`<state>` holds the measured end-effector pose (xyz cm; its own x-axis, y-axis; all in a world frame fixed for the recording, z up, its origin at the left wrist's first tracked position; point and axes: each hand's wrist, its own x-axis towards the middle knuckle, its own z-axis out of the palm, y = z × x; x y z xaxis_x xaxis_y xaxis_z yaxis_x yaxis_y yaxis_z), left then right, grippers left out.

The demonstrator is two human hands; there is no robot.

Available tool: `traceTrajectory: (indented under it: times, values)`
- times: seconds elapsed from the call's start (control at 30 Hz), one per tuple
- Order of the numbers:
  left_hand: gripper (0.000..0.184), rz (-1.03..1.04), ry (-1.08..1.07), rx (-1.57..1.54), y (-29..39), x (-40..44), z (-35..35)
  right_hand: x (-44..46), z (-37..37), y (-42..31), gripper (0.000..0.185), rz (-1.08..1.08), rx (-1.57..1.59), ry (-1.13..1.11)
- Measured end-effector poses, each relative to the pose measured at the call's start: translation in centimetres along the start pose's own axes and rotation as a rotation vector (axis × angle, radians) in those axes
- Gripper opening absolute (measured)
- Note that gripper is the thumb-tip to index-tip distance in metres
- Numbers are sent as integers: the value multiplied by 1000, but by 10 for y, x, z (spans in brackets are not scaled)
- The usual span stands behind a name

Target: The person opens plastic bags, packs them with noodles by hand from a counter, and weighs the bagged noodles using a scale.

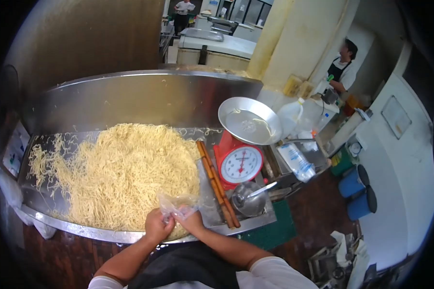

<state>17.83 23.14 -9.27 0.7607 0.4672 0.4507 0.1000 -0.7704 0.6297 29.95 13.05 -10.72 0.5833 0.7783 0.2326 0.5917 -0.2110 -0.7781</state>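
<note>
A clear plastic bag (174,204) is gripped between my two hands at the front edge of the metal table. My left hand (159,225) has its fingers closed on the bag's left side. My right hand (190,219) pinches it from the right, with the fingers partly behind the plastic. Just beyond them spreads a large heap of pale yellow noodles (135,173). Two brown wooden sticks (217,185) lie side by side to the right of the heap.
A red dial scale (241,164) carries a round metal pan (250,120) with a few noodle strands. Near it are a metal bowl (248,204), a plastic package (296,161) and a white jug (291,115). A raised steel wall (149,98) backs the table. A co-worker (342,67) stands at the right back.
</note>
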Motion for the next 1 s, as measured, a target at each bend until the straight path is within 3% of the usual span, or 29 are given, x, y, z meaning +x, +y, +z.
traceTrajectory:
  times: [0.07,0.17,0.27,0.37,0.47,0.5,0.6,0.63,0.67,0.7,0.73,0.77,0.87,0.9,0.97,1.0]
  values:
    - [10,-27,17,116,-6,-7,8,2,7,3,25,-92,-5,54]
    - [9,-46,20,188,-10,-4,15,8,24,27,27,-47,-127,28]
    - [15,-278,-33,112,-26,-5,21,22,23,17,28,251,-240,-152]
    - [21,-1008,-130,-607,-24,30,-13,31,15,2,31,108,250,-167]
    - [28,-550,-249,-683,-22,35,-38,34,15,-29,32,139,731,-192]
    - [30,-459,-332,-604,-24,37,-45,37,13,-31,30,266,898,-231]
    - [34,-409,-429,-687,-1,43,-53,52,6,-30,23,551,1428,-341]
    - [47,-7,-282,-203,7,42,-53,55,3,-25,22,592,1628,-377]
    - [49,15,-211,-2,17,36,-47,56,2,-21,22,636,1829,-410]
    - [51,33,-141,200,29,27,-40,57,-5,-47,32,851,1702,-210]
    - [54,47,-71,405,33,19,-36,53,0,-57,33,839,1597,-201]
    - [46,-193,-251,45,19,18,-29,49,8,-64,34,825,1494,-194]
    - [33,-298,-226,67,-13,-2,7,36,17,-73,32,708,1110,-212]
    - [36,-345,-219,-131,-5,0,0,29,6,-93,31,650,1022,-198]
    - [44,-290,-373,38,-15,-4,9,18,8,-82,29,478,944,-246]
    - [48,-264,-448,124,-20,-6,10,10,4,-82,28,499,918,-248]
